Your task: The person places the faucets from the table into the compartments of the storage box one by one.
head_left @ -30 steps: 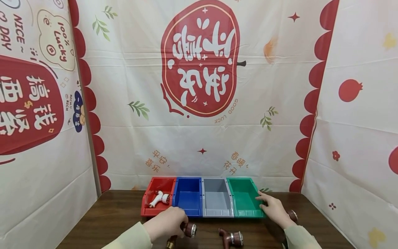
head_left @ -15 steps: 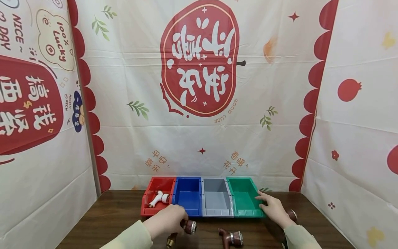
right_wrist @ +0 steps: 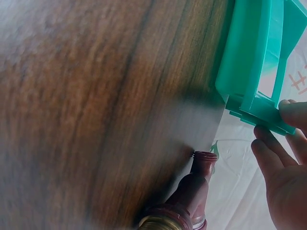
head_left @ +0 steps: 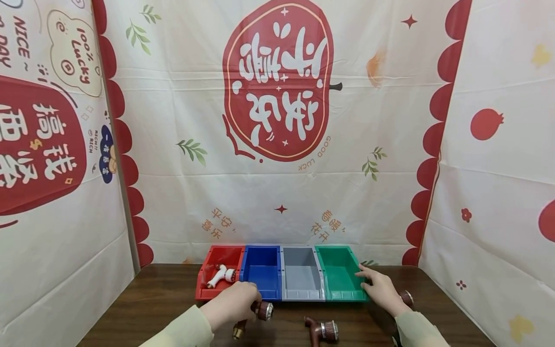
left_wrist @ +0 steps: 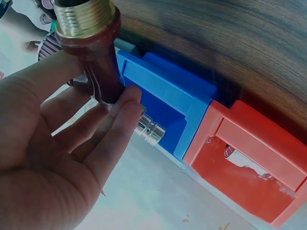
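Observation:
My left hand (head_left: 236, 301) grips a dark brown tap (left_wrist: 103, 72), its brass threaded end up by the camera in the left wrist view. In the head view the tap is in front of the blue bin (head_left: 262, 290), ribbed knob pointing right. My right hand (head_left: 383, 291) pinches the side rim of the green bin (right_wrist: 261, 105), thumb on one side and fingers on the other. Inside the red bin (left_wrist: 211, 167) lies a white tap (head_left: 222, 275). Another brown tap (head_left: 321, 330) lies on the table before the grey bin (head_left: 303, 291).
The bins stand joined in a row toward the back of the dark wooden table (head_left: 160, 294). One more brown tap (right_wrist: 192, 191) lies beside my right wrist, partly hidden in the head view. Printed cloth (head_left: 277, 193) hangs behind and at both sides.
My left hand has risen slightly with the brown tap, toward the bins. The right hand keeps its place at the green bin.

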`<state>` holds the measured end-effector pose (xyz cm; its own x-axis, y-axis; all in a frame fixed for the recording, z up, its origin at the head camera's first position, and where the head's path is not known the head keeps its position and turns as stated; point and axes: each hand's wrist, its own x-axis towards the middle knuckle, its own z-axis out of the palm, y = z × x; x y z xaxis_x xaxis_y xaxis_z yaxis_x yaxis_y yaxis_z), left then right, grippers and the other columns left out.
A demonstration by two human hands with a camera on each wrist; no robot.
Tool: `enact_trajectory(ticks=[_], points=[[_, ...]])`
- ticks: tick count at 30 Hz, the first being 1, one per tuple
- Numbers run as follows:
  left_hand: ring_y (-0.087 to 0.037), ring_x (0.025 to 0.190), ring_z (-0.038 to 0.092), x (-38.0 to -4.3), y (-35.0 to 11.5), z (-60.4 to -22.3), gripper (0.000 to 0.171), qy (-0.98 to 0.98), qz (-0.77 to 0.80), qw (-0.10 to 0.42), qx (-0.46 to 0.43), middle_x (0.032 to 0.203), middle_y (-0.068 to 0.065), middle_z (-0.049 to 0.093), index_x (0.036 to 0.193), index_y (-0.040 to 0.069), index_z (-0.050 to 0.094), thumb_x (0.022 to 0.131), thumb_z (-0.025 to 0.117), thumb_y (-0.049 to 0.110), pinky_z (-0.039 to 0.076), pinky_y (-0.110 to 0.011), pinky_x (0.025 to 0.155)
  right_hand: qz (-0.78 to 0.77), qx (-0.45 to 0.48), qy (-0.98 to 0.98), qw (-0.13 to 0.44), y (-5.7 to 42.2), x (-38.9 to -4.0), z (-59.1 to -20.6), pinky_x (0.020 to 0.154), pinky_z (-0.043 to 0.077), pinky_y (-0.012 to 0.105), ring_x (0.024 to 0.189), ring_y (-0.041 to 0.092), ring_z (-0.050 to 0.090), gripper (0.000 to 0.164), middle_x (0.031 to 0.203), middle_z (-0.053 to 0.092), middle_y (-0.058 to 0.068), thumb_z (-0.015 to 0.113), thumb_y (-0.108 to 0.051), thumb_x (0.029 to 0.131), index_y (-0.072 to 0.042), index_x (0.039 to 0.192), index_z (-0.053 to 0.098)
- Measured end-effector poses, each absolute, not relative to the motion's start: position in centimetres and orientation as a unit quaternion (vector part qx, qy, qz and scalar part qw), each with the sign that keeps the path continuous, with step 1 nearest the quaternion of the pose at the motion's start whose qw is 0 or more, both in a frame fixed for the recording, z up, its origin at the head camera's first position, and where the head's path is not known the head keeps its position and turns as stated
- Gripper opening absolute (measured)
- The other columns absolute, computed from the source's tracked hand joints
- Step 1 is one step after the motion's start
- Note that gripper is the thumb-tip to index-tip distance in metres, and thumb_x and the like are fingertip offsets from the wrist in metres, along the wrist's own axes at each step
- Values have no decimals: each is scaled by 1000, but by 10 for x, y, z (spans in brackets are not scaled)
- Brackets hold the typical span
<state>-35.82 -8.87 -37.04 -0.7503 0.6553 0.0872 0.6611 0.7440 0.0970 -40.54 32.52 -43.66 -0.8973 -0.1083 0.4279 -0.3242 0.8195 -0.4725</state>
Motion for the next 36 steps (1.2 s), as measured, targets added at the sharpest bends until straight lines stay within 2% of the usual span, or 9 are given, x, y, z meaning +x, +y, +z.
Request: enact_trajectory(ticks=[12,21,29,36], points=[[-6,63,46,-362,-89,-371,12,-932,-37,51,-357,73,11,50,77,20,70,74,81,16,44,-23,58,276,122,-933,197,327,-405,-436,93,44,59,122,46,48,27,136,51,25,64,5,85,2,112,69],[-8,62,47,-366,-86,-374,14,-937,-52,61,-339,83,8,47,80,18,73,72,81,11,45,-20,56,270,124,-934,199,328,-406,-436,93,43,59,122,46,49,27,136,51,25,64,5,85,1,112,70],[-7,61,47,-371,-83,-374,15,-935,-54,72,-343,81,9,48,82,19,73,73,81,11,45,-20,57,267,125,-935,199,328,-408,-436,94,42,60,122,47,49,27,136,52,26,65,5,85,2,112,70],[-7,65,48,-376,-82,-376,21,-935,-51,81,-342,81,8,52,92,19,72,74,80,10,47,-22,59,270,122,-935,196,327,-407,-437,94,42,60,122,47,48,27,136,51,26,64,5,85,2,112,70]])
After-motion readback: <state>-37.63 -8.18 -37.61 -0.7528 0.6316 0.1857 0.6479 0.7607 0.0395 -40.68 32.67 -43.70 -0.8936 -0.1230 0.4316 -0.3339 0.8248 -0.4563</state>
